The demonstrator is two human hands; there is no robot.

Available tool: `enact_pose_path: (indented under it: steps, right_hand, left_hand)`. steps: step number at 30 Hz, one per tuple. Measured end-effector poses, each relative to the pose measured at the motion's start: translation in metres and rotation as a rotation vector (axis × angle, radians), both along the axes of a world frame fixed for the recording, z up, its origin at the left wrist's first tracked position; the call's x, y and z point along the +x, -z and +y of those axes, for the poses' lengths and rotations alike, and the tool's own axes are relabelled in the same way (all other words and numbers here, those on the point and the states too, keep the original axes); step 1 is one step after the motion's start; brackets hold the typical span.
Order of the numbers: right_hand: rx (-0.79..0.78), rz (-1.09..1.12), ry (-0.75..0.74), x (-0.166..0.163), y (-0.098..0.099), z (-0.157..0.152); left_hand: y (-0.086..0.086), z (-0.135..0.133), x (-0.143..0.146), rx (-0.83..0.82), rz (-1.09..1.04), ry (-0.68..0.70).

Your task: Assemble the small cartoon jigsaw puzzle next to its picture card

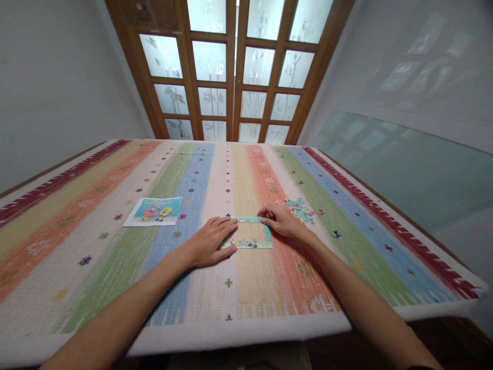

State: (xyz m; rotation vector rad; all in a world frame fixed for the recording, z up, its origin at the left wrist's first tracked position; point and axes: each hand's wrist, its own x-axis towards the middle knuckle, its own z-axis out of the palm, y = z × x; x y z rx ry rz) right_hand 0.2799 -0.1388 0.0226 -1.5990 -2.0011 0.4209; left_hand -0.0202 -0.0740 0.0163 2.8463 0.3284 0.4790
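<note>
A jigsaw puzzle [251, 244] lies on the table before me, with a border of joined pieces around a bare middle. My left hand [213, 241] rests on its left side, fingers stretched and thumb apart at the lower edge; it hides that side. At the upper right corner, my right hand [283, 221] has thumb and forefinger closed on a jigsaw piece at the border, mostly covered by the fingertips. Just beyond that hand is a pile of loose jigsaw pieces [300, 209], mainly teal with pink and yellow bits.
A printed picture [154, 211] of two cartoon figures, pink and yellow, lies to the left. The striped tablecloth [127, 277] covers the table. Behind the table stand wooden doors [232, 77] with frosted panes. A glass panel [404, 164] is at the right wall.
</note>
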Motion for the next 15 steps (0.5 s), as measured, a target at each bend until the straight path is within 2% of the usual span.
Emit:
enact_pose_path:
  steps: [15]
  right_hand:
    - [0.048, -0.079, -0.018, -0.0048, -0.005, -0.002]
  left_hand:
    - [0.0002, 0.0009, 0.0005, -0.031, -0.012, -0.001]
